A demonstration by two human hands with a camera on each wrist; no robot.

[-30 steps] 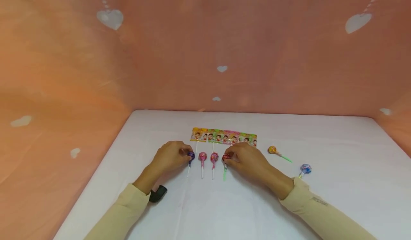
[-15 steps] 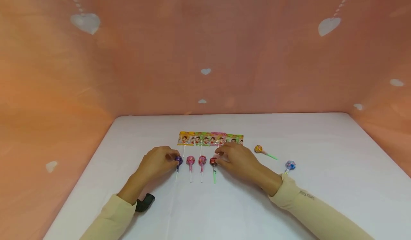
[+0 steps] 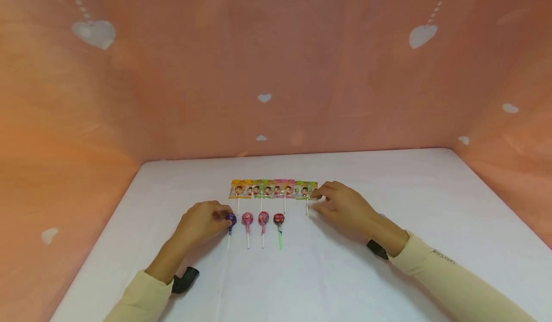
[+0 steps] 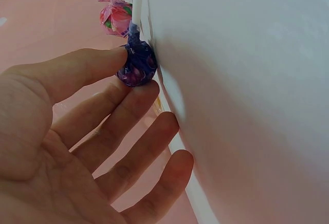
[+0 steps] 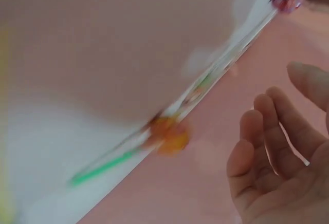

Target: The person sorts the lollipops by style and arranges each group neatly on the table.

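Note:
In the head view my left hand (image 3: 199,225) pinches the head of a purple-wrapped lollipop (image 3: 232,219) lying on the white table. The left wrist view has the thumb and fingertips around that purple head (image 4: 138,69). To its right, in a row, lie two pink lollipops (image 3: 247,218) and a dark red lollipop (image 3: 279,218) with a green stick. My right hand (image 3: 347,212) holds nothing. Its fingers are spread loosely beside the rightmost green flat-wrapped lollipop (image 3: 304,189); whether they touch it I cannot tell.
Behind the row, flat-wrapped lollipops in yellow (image 3: 240,189), green and pink lie side by side. An orange lollipop (image 5: 170,136) with a green stick shows blurred in the right wrist view. A bit of blue lollipop (image 3: 382,215) peeks out behind my right wrist. Peach cloth surrounds the table.
My right hand has let go of the dark red lollipop and moved right and slightly back. The left hand still holds the purple lollipop. The head view has shifted, sliding the scene left.

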